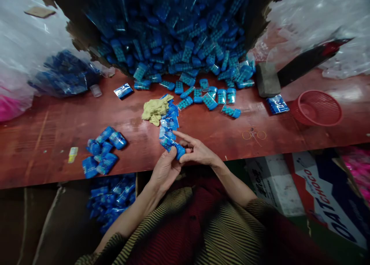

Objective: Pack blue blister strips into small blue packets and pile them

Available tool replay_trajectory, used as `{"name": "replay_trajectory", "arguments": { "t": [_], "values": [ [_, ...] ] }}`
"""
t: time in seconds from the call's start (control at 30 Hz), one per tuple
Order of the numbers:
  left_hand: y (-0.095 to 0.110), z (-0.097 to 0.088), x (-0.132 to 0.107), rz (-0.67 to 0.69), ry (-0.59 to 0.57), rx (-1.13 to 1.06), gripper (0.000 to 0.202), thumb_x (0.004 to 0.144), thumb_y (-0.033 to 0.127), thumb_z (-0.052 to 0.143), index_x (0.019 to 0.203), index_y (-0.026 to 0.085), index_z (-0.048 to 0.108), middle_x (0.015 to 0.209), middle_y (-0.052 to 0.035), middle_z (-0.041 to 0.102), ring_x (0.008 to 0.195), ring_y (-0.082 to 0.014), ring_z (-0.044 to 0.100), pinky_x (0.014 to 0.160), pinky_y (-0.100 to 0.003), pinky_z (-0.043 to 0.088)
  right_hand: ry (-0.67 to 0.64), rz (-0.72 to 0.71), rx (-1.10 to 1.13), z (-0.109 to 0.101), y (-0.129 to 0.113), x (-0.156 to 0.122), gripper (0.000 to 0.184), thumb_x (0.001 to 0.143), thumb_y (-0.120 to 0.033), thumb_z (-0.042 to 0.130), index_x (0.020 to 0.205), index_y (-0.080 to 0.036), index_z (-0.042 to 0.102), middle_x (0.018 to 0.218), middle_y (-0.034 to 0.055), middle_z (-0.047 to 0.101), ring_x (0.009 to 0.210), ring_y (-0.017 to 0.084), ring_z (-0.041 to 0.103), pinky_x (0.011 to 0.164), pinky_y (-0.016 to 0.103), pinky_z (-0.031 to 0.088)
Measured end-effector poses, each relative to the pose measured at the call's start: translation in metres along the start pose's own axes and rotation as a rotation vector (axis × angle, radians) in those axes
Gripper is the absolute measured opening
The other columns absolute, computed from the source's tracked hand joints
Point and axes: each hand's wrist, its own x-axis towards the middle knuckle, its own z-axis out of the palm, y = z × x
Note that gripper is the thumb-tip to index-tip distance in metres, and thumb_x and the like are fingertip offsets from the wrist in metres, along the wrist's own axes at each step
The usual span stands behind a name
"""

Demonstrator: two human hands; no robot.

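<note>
Near the front edge of the red table, my left hand (167, 168) is closed on a small blue-capped candy container (179, 151), its thumb on top. My right hand (198, 150) pinches the container's right end between thumb and fingers, while its index finger stretches out over the blue printed labels (167, 132). These labels lie in an overlapping strip running away from my hands. A lump of yellow-green putty-like material (156, 110) sits against the strip's far left side. To the left lies a small group of blue-wrapped containers (105, 151).
A big torn carton (261, 14) spills clear containers of blue candies (209, 101) onto the table's back. At right stand a red plastic basket (318, 109) and a grey block (267, 80) with a dark blade-like piece. Below the front edge are more wrapped containers (112, 199).
</note>
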Motion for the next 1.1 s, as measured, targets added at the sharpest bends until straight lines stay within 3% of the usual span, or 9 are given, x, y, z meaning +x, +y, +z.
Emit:
{"name": "replay_trajectory", "arguments": {
  "t": [0.13,0.27,0.47,0.6,0.87,1.0,1.1],
  "values": [
    [0.005,-0.005,-0.003,-0.061,-0.02,0.045,0.027,0.074,0.028,0.069,0.097,0.013,0.065,0.084,-0.0061,0.072,0.08,-0.0173,0.068,0.08,-0.03,0.052,0.005,-0.091,-0.115,-0.004,0.003,-0.001,0.072,0.074,-0.017,0.066,0.139,-0.03,0.037,0.122,0.0013,0.059,0.096,0.011,0.058,0.084,0.025,0.049],
    [0.007,-0.007,-0.003,-0.026,-0.019,0.044,0.027,0.072,0.025,0.071,0.096,0.015,0.065,0.086,-0.0058,0.072,0.079,-0.0173,0.068,0.077,-0.029,0.053,-0.024,-0.115,-0.119,-0.006,0.004,0.003,0.078,0.072,-0.017,0.068,0.14,-0.031,0.034,0.125,0.0016,0.058,0.109,0.015,0.055,0.092,0.029,0.046],
    [0.003,-0.001,-0.001,0.064,0.027,0.055,0.025,0.07,0.03,0.073,0.087,0.012,0.067,0.08,-0.0062,0.071,0.074,-0.0154,0.067,0.072,-0.025,0.053,-0.002,-0.111,-0.094,-0.001,0.005,0.005,0.082,0.068,-0.016,0.071,0.14,-0.029,0.034,0.112,0.0005,0.064,0.086,0.01,0.059,0.085,0.026,0.048],
    [0.002,0.002,-0.002,0.045,0.006,0.051,0.025,0.07,0.029,0.074,0.087,0.012,0.068,0.08,-0.0057,0.072,0.074,-0.0138,0.067,0.071,-0.021,0.053,0.023,-0.098,-0.051,-0.002,0.007,0.004,0.083,0.067,-0.014,0.071,0.14,-0.028,0.034,0.098,-0.0025,0.064,0.077,0.007,0.058,0.08,0.023,0.049],
    [-0.002,0.0,-0.003,0.038,-0.049,0.068,0.024,0.07,0.027,0.074,0.089,0.014,0.068,0.086,-0.0076,0.073,0.09,-0.0189,0.067,0.08,-0.025,0.052,0.104,-0.124,-0.103,-0.003,0.012,0.003,0.081,0.064,-0.015,0.074,0.137,-0.025,0.041,0.089,-0.0044,0.06,0.074,0.007,0.056,0.079,0.023,0.048],
    [-0.003,-0.005,-0.001,-0.023,-0.056,0.055,0.024,0.07,0.026,0.073,0.09,0.014,0.068,0.085,-0.0078,0.073,0.089,-0.02,0.067,0.084,-0.029,0.052,0.093,-0.073,-0.111,-0.002,0.008,-0.001,0.083,0.063,-0.019,0.075,0.137,-0.024,0.04,0.081,-0.0054,0.058,0.07,0.007,0.054,0.074,0.023,0.049],
    [-0.004,-0.007,0.0,-0.032,-0.048,0.051,0.023,0.068,0.024,0.074,0.088,0.014,0.067,0.082,-0.0066,0.072,0.083,-0.0186,0.068,0.083,-0.03,0.052,0.119,-0.064,-0.146,0.0,0.008,-0.001,0.074,0.062,-0.021,0.076,0.131,-0.025,0.049,0.085,-0.0037,0.06,0.074,0.009,0.056,0.075,0.024,0.049]
  ]
}}
